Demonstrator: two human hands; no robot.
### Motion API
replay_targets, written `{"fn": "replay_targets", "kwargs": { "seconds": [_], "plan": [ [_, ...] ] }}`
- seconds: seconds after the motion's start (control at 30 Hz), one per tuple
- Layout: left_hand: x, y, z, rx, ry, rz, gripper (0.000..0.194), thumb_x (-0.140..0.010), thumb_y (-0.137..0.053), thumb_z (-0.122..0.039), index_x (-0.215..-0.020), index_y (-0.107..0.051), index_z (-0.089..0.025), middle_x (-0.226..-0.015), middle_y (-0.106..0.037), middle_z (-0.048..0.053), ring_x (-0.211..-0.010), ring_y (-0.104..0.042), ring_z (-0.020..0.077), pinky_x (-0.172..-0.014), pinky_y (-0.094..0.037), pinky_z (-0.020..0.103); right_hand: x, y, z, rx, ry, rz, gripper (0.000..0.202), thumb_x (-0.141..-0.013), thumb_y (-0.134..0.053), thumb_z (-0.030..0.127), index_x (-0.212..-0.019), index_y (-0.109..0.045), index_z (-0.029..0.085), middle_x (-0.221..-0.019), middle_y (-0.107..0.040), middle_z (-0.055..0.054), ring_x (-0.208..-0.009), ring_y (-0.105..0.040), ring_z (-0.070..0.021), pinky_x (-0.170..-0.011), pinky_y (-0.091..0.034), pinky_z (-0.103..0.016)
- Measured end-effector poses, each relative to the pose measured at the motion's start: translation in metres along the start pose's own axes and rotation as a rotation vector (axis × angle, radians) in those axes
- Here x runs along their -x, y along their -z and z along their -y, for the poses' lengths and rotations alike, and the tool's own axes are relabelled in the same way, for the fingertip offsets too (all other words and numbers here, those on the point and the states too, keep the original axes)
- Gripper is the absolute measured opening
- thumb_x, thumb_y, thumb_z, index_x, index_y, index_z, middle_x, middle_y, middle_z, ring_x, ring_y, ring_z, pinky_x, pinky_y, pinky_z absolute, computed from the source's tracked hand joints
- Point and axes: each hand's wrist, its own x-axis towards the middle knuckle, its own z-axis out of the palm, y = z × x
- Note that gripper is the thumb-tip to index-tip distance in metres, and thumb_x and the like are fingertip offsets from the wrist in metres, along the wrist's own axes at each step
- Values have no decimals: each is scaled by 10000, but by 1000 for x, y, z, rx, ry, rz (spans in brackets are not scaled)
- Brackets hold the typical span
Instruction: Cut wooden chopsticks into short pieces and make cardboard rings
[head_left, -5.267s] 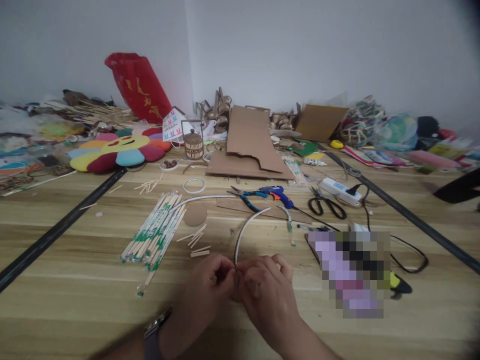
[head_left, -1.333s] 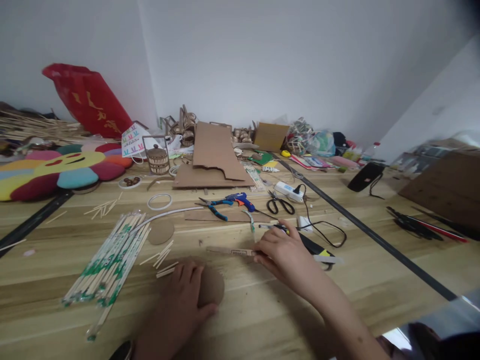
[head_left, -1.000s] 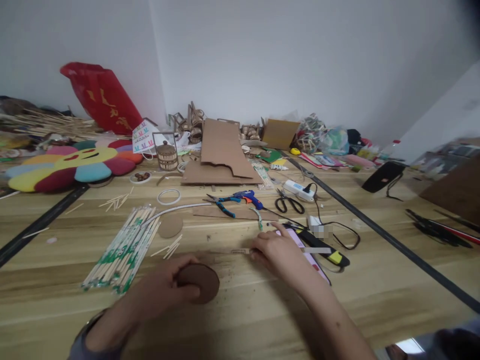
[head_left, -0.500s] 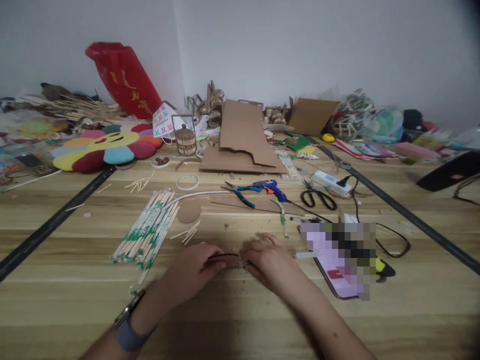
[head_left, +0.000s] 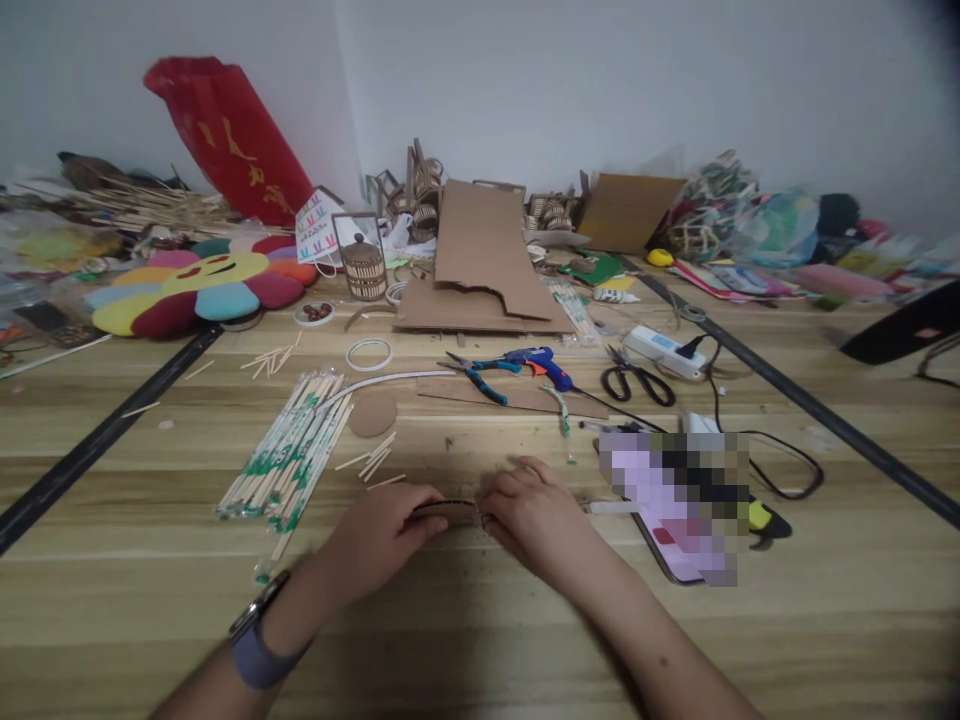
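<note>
Pinched between the thumb and fingers of my left hand (head_left: 375,535) is a small cardboard piece (head_left: 456,512), its dark edge slightly curved. My right hand (head_left: 536,512) is closed at the right end of that piece, fingertips curled down; what they hold is hidden. A cardboard disc (head_left: 373,413) lies flat beyond my left hand, with short cut sticks (head_left: 375,457) beside it. Bagged wooden chopsticks (head_left: 289,450) rest to the left. Farther forward are blue-handled pliers (head_left: 484,380) and a blue glue gun (head_left: 541,366).
Black scissors (head_left: 636,380) and a white power strip (head_left: 664,352) lie at the right, with cords trailing. A partly blurred phone (head_left: 660,535) is near my right forearm. Large cardboard sheets (head_left: 487,250), a flower cushion (head_left: 217,285) and a small slatted bucket (head_left: 364,270) stand at the back.
The view has shifted slightly, so the table items sit a little higher. My hands stay together at the cardboard piece, whose face shows a bit more now.
</note>
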Motion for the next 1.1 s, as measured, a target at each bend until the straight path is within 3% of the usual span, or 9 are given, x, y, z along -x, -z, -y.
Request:
{"fn": "replay_targets", "kwargs": {
  "seconds": [1.1],
  "plan": [
    [-3, -10, 7, -144, -16, 5, 247, -920, -482, -313, -964, -698, -201, -915, -710, 53, -863, -620, 225, -729, -412, 301, 0, 4, 2, 5, -13, 30, 103, -887, -605, 187, -889, -705, 214, -909, -703, -39, -937, -656, -207, -1104, -278, -446]
  ]
}}
